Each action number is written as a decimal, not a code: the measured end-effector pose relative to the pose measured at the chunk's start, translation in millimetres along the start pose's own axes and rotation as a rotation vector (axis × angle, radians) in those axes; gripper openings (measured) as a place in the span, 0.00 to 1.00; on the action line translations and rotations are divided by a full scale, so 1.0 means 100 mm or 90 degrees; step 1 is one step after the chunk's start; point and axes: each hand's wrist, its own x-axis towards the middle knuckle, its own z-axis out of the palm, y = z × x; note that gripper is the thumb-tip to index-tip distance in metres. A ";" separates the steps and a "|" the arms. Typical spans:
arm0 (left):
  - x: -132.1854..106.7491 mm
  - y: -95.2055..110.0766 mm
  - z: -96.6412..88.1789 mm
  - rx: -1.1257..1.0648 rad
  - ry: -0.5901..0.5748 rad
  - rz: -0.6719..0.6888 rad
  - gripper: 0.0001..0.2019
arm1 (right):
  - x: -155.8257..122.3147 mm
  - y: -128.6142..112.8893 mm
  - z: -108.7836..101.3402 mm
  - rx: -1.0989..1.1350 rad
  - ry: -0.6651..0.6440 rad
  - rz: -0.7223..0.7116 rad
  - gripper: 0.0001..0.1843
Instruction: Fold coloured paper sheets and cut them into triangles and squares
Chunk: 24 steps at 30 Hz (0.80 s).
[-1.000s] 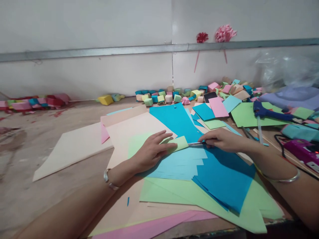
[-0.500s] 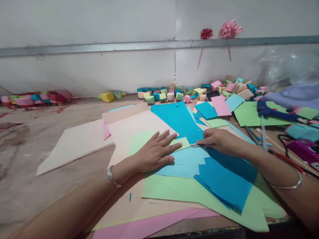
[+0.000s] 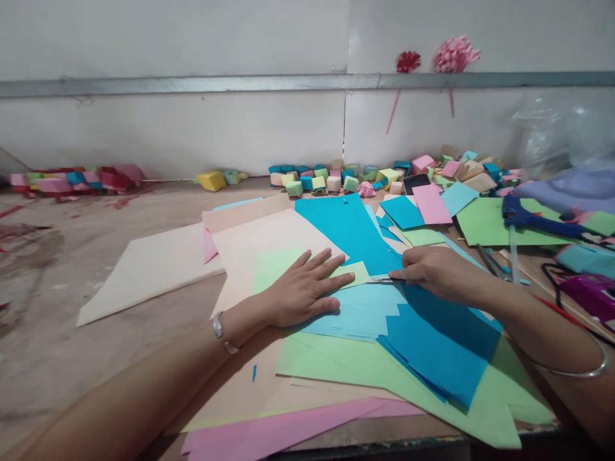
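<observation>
My left hand [image 3: 305, 288] lies flat with fingers spread, pressing on a light-green paper piece [image 3: 359, 275] and light-blue sheets [image 3: 355, 314]. To its right, my right hand [image 3: 432, 272] is closed around a slim metal blade [image 3: 379, 280], whose handle is hidden in the fist. The blade points left and rests at the edge between the light-green piece and the light-blue sheets. Dark-blue paper [image 3: 336, 224] lies behind the hands, and more dark-blue sheets [image 3: 442, 352] sit below my right hand.
Folded paper cubes [image 3: 319, 182] line the wall. At the right are a blue glue gun [image 3: 526, 214], scissors [image 3: 490, 261] and a purple object [image 3: 589, 296] with a cord. A large green sheet [image 3: 331, 362] and a pink sheet [image 3: 298, 429] lie near the table's front edge.
The whole view has shifted slightly, so things appear a little further right. The blade has stayed at nearly the same place against the paper, and my left hand still presses there.
</observation>
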 end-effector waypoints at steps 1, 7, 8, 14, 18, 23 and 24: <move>0.00 0.00 0.00 -0.001 0.003 0.001 0.28 | 0.00 -0.01 0.00 -0.001 0.006 -0.001 0.18; 0.00 -0.01 0.02 0.001 0.015 0.001 0.28 | 0.04 -0.03 0.04 -0.018 -0.022 -0.013 0.20; 0.00 -0.02 0.03 0.002 0.014 0.002 0.28 | 0.04 -0.04 0.06 -0.014 -0.021 -0.013 0.20; 0.00 -0.02 0.03 0.000 0.011 0.005 0.28 | 0.05 -0.09 0.07 0.015 -0.014 0.000 0.19; 0.00 0.00 0.03 0.000 0.010 0.003 0.28 | 0.08 -0.14 0.05 0.016 -0.023 0.004 0.20; 0.00 -0.01 0.02 0.000 0.006 0.001 0.28 | 0.11 -0.21 0.08 0.006 -0.020 0.008 0.19; -0.01 -0.02 0.02 0.002 0.002 0.001 0.29 | 0.11 -0.23 0.09 0.012 -0.013 0.010 0.18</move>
